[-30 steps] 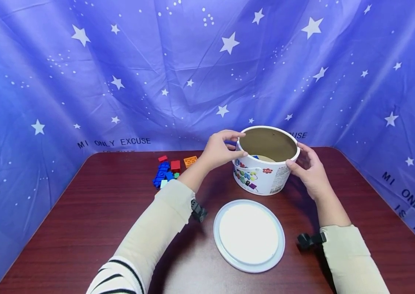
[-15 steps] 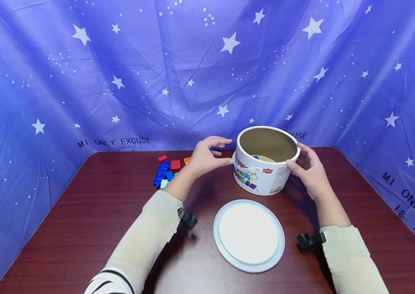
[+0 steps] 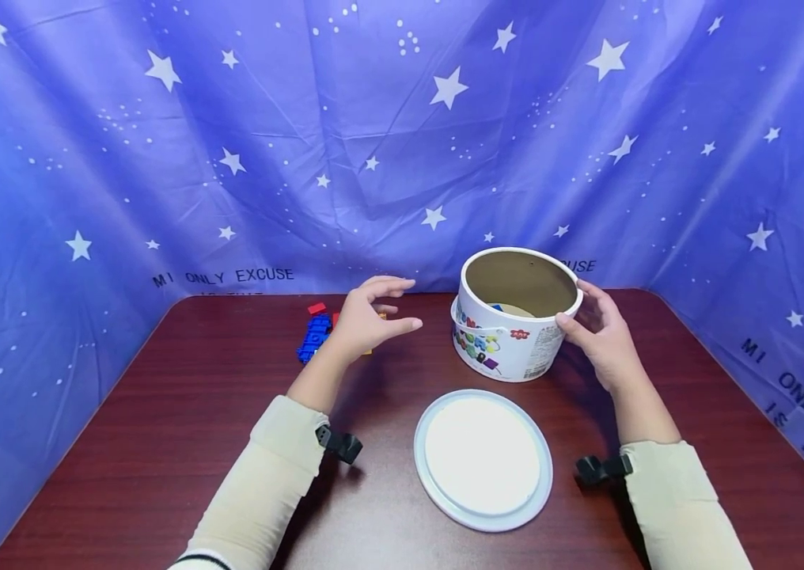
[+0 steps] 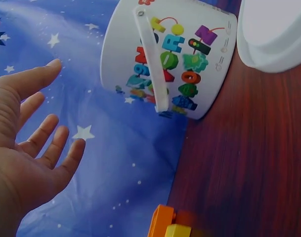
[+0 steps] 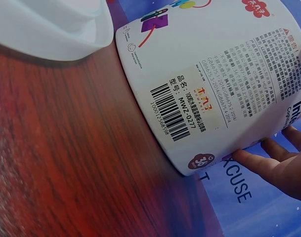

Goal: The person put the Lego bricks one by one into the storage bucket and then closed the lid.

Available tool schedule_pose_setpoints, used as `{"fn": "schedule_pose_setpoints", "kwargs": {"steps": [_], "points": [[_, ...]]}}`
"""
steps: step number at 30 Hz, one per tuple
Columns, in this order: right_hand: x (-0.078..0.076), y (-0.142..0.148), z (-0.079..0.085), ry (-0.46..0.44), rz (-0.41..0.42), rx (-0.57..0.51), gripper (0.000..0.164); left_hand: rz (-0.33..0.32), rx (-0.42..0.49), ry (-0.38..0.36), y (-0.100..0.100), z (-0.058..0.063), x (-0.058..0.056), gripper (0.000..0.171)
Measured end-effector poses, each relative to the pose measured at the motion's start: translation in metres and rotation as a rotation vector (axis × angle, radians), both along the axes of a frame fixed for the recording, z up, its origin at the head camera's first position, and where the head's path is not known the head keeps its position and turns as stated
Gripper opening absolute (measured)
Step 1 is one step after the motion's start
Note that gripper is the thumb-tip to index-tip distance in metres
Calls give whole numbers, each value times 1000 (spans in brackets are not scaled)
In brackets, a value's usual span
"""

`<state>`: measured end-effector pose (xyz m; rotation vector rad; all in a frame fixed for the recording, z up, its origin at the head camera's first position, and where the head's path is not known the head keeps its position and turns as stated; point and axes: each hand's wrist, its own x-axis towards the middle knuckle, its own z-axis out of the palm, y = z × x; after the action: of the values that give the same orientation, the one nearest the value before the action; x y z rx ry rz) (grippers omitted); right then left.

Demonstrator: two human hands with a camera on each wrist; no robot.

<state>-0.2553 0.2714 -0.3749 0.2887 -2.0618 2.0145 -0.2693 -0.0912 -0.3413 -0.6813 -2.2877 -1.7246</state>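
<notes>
A white bucket (image 3: 509, 348) with colourful printing and a handle stands upright at the back right of the table. My right hand (image 3: 601, 336) holds its right side, thumb at the front rim and fingers round the side; in the right wrist view the fingertips (image 5: 246, 159) touch the wall. Left of the bucket, my left hand (image 3: 362, 321) hangs in the air, fingers spread apart from the thumb and nothing between them. Behind it lie toy blocks: a blue piece (image 3: 314, 336), a small red block (image 3: 316, 309) and others partly hidden.
A round white lid (image 3: 483, 459) lies flat on the dark red table (image 3: 195, 443) in front of the bucket. Something small and blue shows at the bucket's bottom. A blue star-patterned curtain (image 3: 373, 119) encloses the table's back and sides.
My left hand has let go of the bucket's left rim and moved left, towards the blocks. My right hand and the bucket stay put.
</notes>
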Motion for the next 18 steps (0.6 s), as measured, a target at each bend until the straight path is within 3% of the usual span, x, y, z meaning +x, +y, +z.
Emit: {"fn": "schedule_pose_setpoints", "kwargs": {"steps": [5,12,18], "points": [[0,0,0,-8,-2,2,70,2,41,-33,-15,-4,7,52],[0,0,1,-7,0,0,70,35,28,4,-36,-9,15,55],[0,0,1,-9,-2,-1,69,78,-25,34,-48,2,37,52]]}}
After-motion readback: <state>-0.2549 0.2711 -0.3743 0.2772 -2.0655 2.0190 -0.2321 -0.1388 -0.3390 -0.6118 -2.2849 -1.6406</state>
